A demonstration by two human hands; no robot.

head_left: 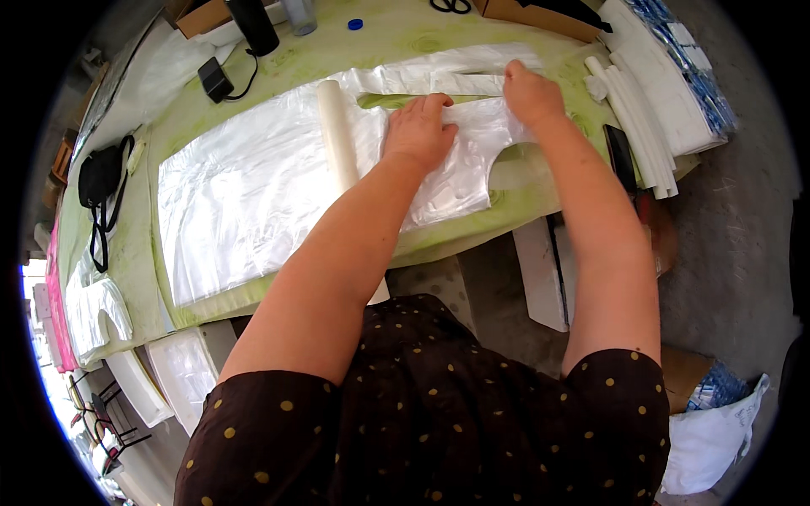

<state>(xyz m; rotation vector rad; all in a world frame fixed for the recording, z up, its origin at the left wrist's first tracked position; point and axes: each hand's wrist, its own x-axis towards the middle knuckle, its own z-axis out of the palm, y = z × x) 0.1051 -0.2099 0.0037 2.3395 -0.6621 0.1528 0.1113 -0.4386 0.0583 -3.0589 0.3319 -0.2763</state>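
A thin, glossy white plastic sheet [245, 194], cut like a disposable apron with a curved notch at its right end, lies spread on the table. My left hand [419, 132] rests palm down on its narrower right part, fingers lying on the plastic. Farther right, my right hand [531, 94] has its fingers closed on the sheet's strap-like upper right end; the fingertips are partly hidden. Across the sheet, left of my left hand, lies a long white tube [337, 135], its lower part passing behind my left forearm.
A green patterned cover [396, 55] lies on the table. Along the back are a black bottle [251, 25], a black adapter [216, 79], a blue cap [355, 24] and scissors [450, 5]. White rolls [633, 126] and a phone [620, 156] lie right, a black pouch [103, 173] left.
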